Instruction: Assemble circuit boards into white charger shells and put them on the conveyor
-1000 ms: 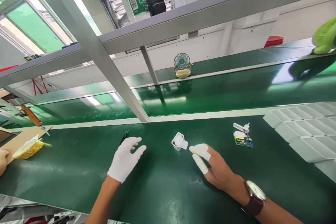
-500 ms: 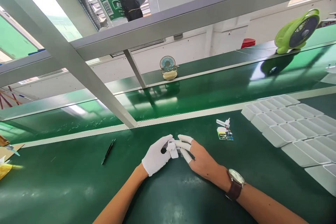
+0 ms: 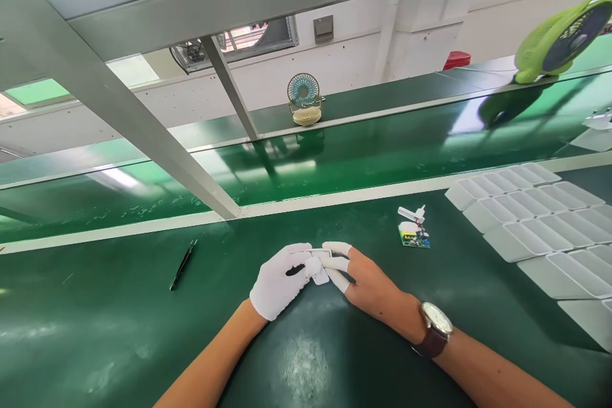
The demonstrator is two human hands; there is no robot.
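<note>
My left hand (image 3: 278, 282), in a white glove, is closed on a small white plastic part (image 3: 317, 269) above the green tabletop. Fingers of my right hand (image 3: 367, 275), several wearing pale finger cots, press on the same part from the right. A thin, light rim shows along its upper side and a flat tab hangs below; the fingers hide the rest. To the right of my hands lies a small green circuit board (image 3: 414, 242) with a white piece attached or resting against it; I cannot tell which. Black tweezers (image 3: 183, 265) lie at the left.
Rows of white, open plastic boxes (image 3: 540, 229) stand at the right. A slanting grey metal post (image 3: 157, 134) meets the table's far edge strip. Beyond it, a small fan (image 3: 305, 99) and a large lime-green fan (image 3: 549, 44) stand on a ledge.
The camera view has tilted down, so the bottle on the upper shelf is out of sight. Both hands keep hold of the white part, which has turned slightly.
</note>
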